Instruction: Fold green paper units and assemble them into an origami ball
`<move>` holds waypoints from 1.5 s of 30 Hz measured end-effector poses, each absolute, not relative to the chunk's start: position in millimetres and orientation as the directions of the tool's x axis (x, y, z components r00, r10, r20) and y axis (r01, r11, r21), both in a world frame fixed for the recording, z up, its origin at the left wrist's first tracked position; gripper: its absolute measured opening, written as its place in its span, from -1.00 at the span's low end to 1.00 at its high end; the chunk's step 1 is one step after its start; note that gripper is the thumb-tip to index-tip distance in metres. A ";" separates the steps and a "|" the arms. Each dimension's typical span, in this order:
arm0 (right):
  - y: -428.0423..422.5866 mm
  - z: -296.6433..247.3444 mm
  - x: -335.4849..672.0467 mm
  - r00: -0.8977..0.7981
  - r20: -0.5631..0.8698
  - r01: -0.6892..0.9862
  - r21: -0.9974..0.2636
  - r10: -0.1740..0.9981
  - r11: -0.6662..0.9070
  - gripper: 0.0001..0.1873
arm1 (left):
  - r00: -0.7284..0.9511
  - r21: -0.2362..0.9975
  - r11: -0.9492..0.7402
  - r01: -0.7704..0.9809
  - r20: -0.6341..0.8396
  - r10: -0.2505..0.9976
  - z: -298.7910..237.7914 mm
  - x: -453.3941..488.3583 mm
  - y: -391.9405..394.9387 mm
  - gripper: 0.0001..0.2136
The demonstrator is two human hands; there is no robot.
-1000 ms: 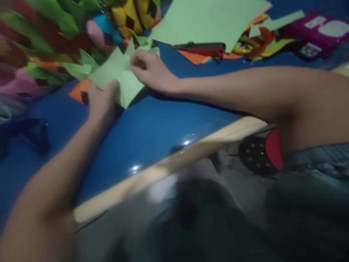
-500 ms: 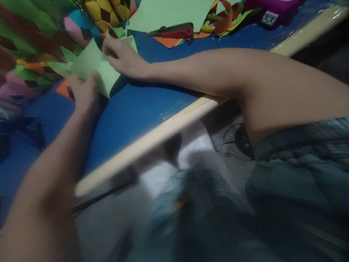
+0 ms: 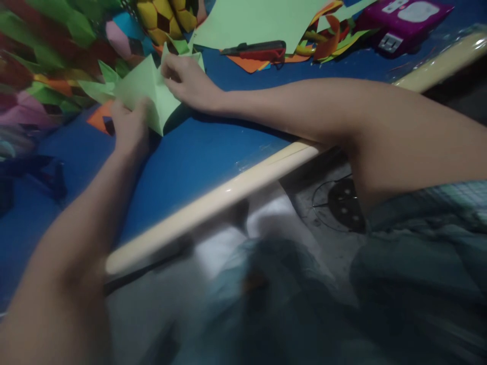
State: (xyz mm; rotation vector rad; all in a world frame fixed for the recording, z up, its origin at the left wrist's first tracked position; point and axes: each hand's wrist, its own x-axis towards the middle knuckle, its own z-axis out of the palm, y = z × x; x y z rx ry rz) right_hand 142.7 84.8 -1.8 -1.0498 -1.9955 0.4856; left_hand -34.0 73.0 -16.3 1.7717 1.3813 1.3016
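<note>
A pale green sheet of folded paper (image 3: 139,83) is held above the blue tabletop, a crease running down its middle. My left hand (image 3: 131,124) grips its near left edge, thumb on the face towards me. My right hand (image 3: 186,81) is at its right side with fingers curled in a pinch on the edge; the fingertips are partly hidden. More pale green folded pieces (image 3: 99,86) show just behind and left of the sheet. By my left hand lies an orange folded paper piece (image 3: 101,117).
Colourful folded-paper shapes (image 3: 49,45) crowd the far left. Beyond my right arm are a red and black box cutter (image 3: 258,50), a large pale green sheet (image 3: 254,23), paper scraps (image 3: 331,38) and a purple device (image 3: 407,25). A cream edge (image 3: 213,197) borders the blue table (image 3: 198,152).
The whole view has shifted, so hands and table things sit a little further right and mostly lower. The creased paper stays in both hands, its face turned slightly.
</note>
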 end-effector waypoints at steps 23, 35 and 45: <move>86.8 -4.5 141.9 -0.348 0.467 0.468 -0.665 0.813 0.582 -0.54 | -0.062 0.853 -0.271 0.445 0.331 0.941 -14.0 -30.6 78.4 -0.70; 70.4 -6.8 138.1 -0.290 0.442 0.272 -0.812 0.849 0.516 -0.89 | -0.090 0.870 -0.211 0.445 0.278 0.956 -13.6 -41.7 57.3 -0.66; 68.8 -10.7 141.2 -0.313 0.410 0.265 -0.829 0.857 0.493 -0.91 | -0.076 0.906 -0.193 0.376 0.238 0.968 -17.3 -42.3 55.6 -0.67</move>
